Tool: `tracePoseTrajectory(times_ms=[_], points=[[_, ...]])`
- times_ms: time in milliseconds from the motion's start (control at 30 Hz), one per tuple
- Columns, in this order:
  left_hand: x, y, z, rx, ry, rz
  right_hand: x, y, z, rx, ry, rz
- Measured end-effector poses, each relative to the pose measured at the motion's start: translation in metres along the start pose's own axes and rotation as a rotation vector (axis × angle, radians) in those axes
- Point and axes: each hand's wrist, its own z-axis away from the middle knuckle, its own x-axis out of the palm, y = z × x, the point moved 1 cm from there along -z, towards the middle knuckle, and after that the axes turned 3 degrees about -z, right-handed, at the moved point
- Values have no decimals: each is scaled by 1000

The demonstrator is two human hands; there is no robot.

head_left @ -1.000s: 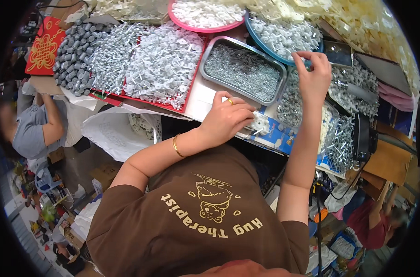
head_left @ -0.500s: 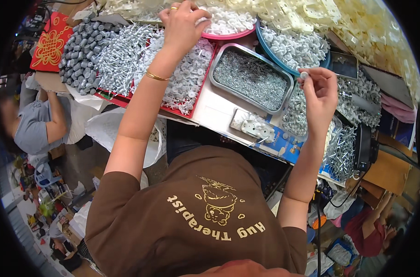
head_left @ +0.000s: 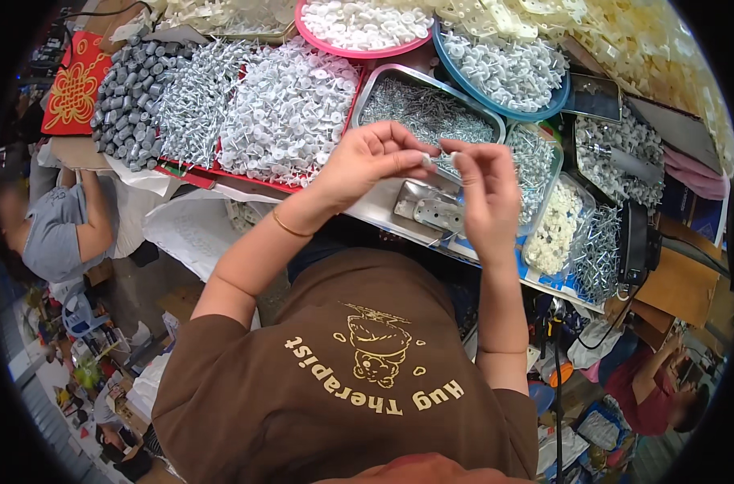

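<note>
My left hand (head_left: 375, 164) pinches a small white plastic piece (head_left: 426, 160) between thumb and fingertips. Close beside it, my right hand (head_left: 491, 189) is closed on a small white round-headed piece (head_left: 455, 158); its far end is too small to make out. Both hands meet in front of a metal tray (head_left: 502, 127) of fine silvery pins. Below them lies a white plastic bracket with holes (head_left: 438, 213) in a small metal holder, partly behind my right fingers.
A pink bowl (head_left: 365, 54) and a blue bowl (head_left: 463, 95) hold white plastic parts. To the left are grey plugs (head_left: 129, 105), nails (head_left: 193, 101) and white disc-headed pins (head_left: 286, 113). At right are a tub of cream bits (head_left: 556, 230) and screws (head_left: 599, 258). Other people sit on both sides.
My left hand has come back from the pink bowl toward me, now with a small white piece. My right hand has moved left with its piece, bringing the two hands together.
</note>
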Motion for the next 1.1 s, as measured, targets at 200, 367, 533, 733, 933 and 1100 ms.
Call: tracePoseTrajectory(times_ms=[200,367,533,733,933,1100], points=[[0,-14,8,-142,-63,236,10,14,7,-69,68,-106],[-4,-27,8,-155,-61,315,15,11,13,-316,71,176],[-6,-28,12,-73,-5,320,-4,4,-4,-234,148,250],[27,-30,21,543,19,-932,-12,58,-49,-242,148,827],[30,-30,22,694,-1,-1203,-9,57,-51,-75,128,799],[36,-28,17,625,-51,-1316,-4,59,-53,-204,174,864]])
